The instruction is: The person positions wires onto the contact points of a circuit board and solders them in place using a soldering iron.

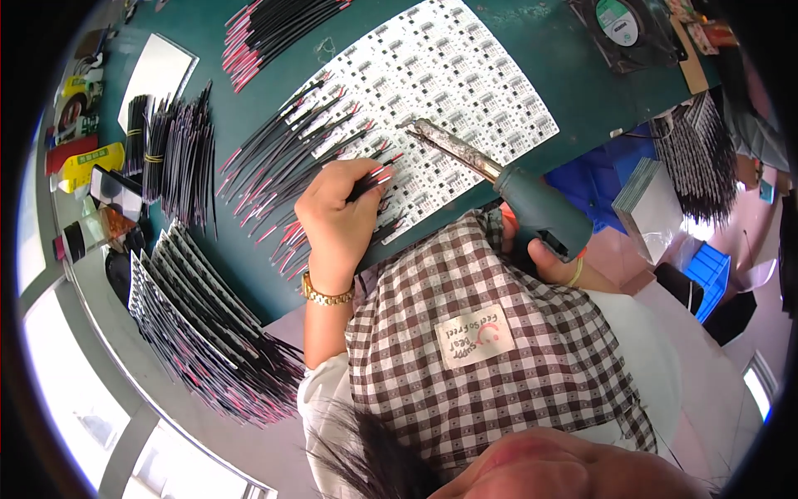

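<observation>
A white panel of printed circuit boards (465,91) lies on the green work surface. Rows of black and red wires (287,154) reach from its left part out over the surface. My left hand (339,216), with a gold watch at the wrist, is closed over the panel's lower left edge. Its thumb and fingers pinch a small bunch of dark wires, partly hidden by the hand. In my right hand (549,259) is a dark green soldering gun (536,204). Its metal barrel points up and left, with the tip over the middle of the panel.
Bundles of black wires (179,158) lie at the left, and red-tipped wires (270,33) at the far edge. Stacked wired panels (199,308) hang at lower left. A black fan (623,33) stands far right. Blue bins (590,179) and more boards (648,208) are at the right.
</observation>
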`<state>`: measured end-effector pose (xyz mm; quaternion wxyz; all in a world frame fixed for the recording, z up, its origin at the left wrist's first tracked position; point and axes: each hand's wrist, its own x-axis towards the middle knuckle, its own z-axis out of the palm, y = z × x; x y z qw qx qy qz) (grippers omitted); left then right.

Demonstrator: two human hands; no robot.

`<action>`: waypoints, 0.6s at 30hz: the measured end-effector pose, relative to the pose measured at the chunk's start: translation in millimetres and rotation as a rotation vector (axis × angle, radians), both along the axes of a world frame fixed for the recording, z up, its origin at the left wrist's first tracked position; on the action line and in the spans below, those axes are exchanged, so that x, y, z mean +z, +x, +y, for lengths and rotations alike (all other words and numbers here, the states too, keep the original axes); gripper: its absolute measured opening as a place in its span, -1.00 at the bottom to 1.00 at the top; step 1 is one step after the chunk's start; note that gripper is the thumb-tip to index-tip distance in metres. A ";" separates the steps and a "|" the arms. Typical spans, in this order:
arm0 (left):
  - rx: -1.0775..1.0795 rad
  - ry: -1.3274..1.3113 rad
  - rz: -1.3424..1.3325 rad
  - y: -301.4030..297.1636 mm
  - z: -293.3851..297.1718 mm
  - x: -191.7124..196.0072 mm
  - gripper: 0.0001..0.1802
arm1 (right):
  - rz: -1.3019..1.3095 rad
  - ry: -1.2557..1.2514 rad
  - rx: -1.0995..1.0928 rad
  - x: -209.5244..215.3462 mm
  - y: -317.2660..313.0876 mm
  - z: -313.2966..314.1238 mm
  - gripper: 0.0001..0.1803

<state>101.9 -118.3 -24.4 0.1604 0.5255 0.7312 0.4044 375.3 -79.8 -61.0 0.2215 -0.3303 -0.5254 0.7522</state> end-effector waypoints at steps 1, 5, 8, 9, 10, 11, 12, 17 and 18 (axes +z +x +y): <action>0.002 -0.005 -0.003 0.0 1.3 1.2 -0.84 | -0.003 -0.005 0.002 -1.0 0.8 1.9 -0.37; -0.042 -0.013 0.044 1.1 3.8 3.7 -0.90 | -0.031 0.056 0.106 -2.0 1.0 8.1 -0.40; 0.013 -0.052 0.062 7.8 7.6 1.1 -0.86 | -0.089 0.022 0.084 -4.1 13.4 6.6 -0.38; 0.017 -0.056 0.062 8.9 8.3 0.7 -0.86 | 0.008 -0.011 0.091 -6.3 19.6 7.1 -0.55; 0.024 -0.086 0.073 9.6 9.3 1.3 -0.86 | 0.106 -0.043 0.097 -7.3 22.7 7.3 -0.69; 0.034 -0.121 0.085 9.8 9.1 1.4 -0.86 | 0.106 -0.051 0.104 9.9 19.5 13.6 -0.69; 0.051 -0.118 0.100 8.3 6.4 1.2 -0.86 | -0.056 0.043 0.218 41.3 11.5 26.4 -0.54; 0.052 -0.144 0.120 10.7 8.3 2.1 -0.87 | -0.290 -0.119 0.381 67.8 14.2 37.7 -0.41; 0.069 -0.146 0.127 11.0 7.8 1.4 -0.87 | -0.334 0.057 0.460 72.7 11.2 40.9 -0.40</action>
